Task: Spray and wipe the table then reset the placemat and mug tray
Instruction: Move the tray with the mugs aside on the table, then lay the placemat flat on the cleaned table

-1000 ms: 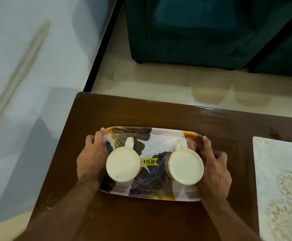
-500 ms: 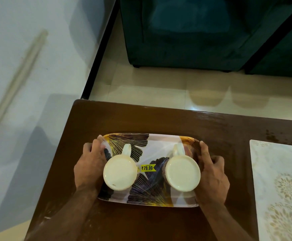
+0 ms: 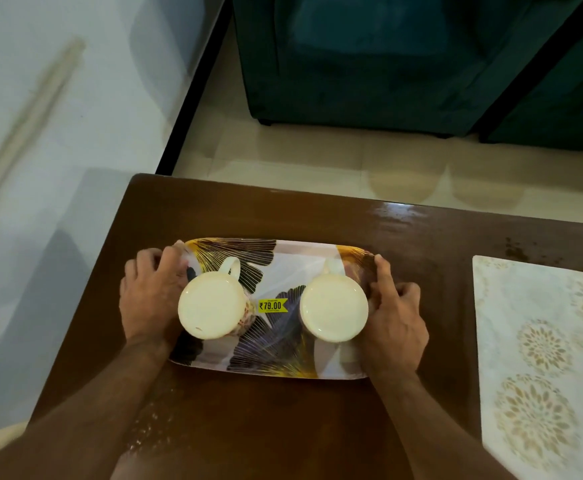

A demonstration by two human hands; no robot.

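Nearest the person, the left hand point(image 3: 149, 296) and right hand point(image 3: 392, 323) grip the short ends of the tray point(image 3: 272, 355), fingers curled over its rims. Over the last second the tray has slid slightly back toward the person, two upturned mugs point(image 3: 212, 306) aboard. The placemat point(image 3: 539, 358) lies just right, so the table point(image 3: 318, 216) reset looks nearly finished.
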